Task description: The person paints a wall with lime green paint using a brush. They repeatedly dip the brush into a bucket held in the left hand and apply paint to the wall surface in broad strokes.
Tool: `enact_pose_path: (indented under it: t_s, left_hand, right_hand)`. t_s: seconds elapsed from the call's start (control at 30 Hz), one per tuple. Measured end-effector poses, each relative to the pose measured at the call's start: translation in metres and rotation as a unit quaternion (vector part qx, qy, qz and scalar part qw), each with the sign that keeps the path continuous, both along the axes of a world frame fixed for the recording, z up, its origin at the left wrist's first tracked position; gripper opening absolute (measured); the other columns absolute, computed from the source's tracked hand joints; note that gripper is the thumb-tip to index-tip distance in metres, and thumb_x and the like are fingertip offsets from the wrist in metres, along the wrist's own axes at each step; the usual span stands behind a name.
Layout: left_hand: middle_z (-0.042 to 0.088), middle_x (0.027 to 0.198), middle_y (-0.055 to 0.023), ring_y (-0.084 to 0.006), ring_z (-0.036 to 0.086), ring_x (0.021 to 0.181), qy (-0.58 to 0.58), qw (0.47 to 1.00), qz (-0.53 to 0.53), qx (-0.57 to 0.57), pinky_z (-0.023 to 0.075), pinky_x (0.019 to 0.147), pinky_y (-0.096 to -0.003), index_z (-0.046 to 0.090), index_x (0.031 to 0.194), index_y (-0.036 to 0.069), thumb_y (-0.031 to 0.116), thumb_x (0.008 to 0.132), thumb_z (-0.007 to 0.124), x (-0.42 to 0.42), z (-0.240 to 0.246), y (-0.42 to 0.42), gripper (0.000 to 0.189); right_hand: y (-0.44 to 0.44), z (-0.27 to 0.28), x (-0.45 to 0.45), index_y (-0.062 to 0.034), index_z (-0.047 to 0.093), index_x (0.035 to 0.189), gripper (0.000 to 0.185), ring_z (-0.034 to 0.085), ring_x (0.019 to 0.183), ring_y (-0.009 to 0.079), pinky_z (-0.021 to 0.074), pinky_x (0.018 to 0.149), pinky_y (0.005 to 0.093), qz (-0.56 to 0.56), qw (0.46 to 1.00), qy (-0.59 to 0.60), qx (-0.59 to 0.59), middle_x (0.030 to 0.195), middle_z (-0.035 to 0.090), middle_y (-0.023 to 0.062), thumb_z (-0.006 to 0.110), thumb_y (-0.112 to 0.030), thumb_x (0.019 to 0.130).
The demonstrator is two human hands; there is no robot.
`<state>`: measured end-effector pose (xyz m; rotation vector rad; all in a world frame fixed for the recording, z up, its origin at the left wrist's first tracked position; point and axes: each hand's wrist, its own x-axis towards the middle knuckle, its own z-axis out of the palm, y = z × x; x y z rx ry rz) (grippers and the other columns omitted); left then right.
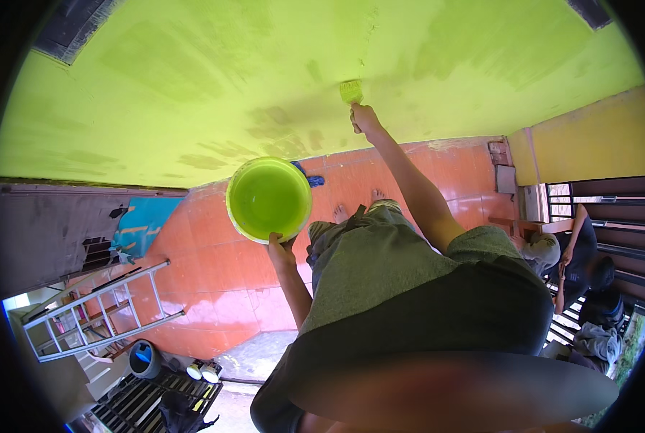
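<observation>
My right hand (pixel 363 118) grips the handle of a paintbrush (pixel 351 92), whose lime-green bristles touch or lie very near the green wall (pixel 322 32). The wall has uneven, darker green patches and some brownish smudges low down. Left of my legs, my left hand (pixel 282 250) holds a round bucket (pixel 268 199) by its rim. Lime-green paint covers the bucket's inside. The bucket hides part of the floor and the wall's foot.
Orange tiled floor (pixel 214 270) lies around my bare feet. A blue item (pixel 315 181) rests beside the bucket's far edge. An aluminium ladder (pixel 106 311), a grey tub (pixel 144 359) and paint containers (pixel 211 372) are at lower left. Another person (pixel 577 260) sits at the right.
</observation>
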<state>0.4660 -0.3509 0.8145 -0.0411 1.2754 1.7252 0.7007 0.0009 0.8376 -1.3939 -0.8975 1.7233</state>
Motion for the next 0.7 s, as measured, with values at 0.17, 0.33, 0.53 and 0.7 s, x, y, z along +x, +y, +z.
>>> enact_pose_path:
  t_s: [0.17, 0.33, 0.53, 0.7]
  left_hand:
    - [0.05, 0.129, -0.0244, -0.0418, 0.058, 0.116, 0.036, 0.999, 0.005, -0.004, 0.0561, 0.096, -0.0559, 0.036, 0.137, -0.009, 0.005, 0.083, 0.045, 0.0, 0.0, -0.004, 0.057]
    - [0.05, 0.127, -0.0216, -0.0386, 0.061, 0.108, 0.003, 1.0, 0.02, 0.016, 0.0613, 0.085, -0.0521, 0.035, 0.138, -0.002, 0.005, 0.082, 0.046, 0.0, -0.002, -0.004, 0.057]
    - [0.049, 0.127, -0.0226, -0.0395, 0.061, 0.108, 0.014, 1.0, 0.013, 0.021, 0.0614, 0.085, -0.0527, 0.035, 0.138, -0.003, 0.004, 0.083, 0.044, 0.006, 0.001, 0.001, 0.056]
    - [0.051, 0.124, -0.0232, -0.0394, 0.061, 0.108, 0.014, 1.0, 0.019, -0.01, 0.0617, 0.085, -0.0534, 0.037, 0.136, -0.006, 0.006, 0.082, 0.045, 0.009, 0.007, 0.008, 0.055]
  right_hand:
    - [-0.027, 0.013, -0.008, -0.0086, 0.05, 0.076, 0.036, 0.033, 0.038, 0.0116, 0.0255, 0.037, 0.0315, 0.037, 0.999, -0.014, 0.004, 0.053, 0.04, -0.0012, 0.048, -0.035, 0.101]
    - [-0.034, 0.103, -0.034, -0.005, 0.052, 0.079, 0.042, 0.04, 0.042, 0.0114, 0.0323, 0.042, 0.0302, 0.036, 0.976, -0.055, 0.209, 0.055, 0.044, 0.0007, 0.045, -0.037, 0.104]
    - [0.017, 0.17, -0.082, -0.0042, 0.047, 0.068, 0.048, 0.037, 0.055, 0.0122, 0.0339, 0.052, 0.0335, -0.072, 0.903, -0.085, 0.414, 0.057, 0.042, 0.0002, 0.046, -0.037, 0.104]
    - [0.026, 0.112, -0.084, -0.0132, 0.041, 0.068, 0.047, 0.028, 0.048, 0.008, 0.0268, 0.045, 0.0291, -0.044, 0.961, -0.016, 0.273, 0.057, 0.034, -0.0051, 0.047, -0.044, 0.104]
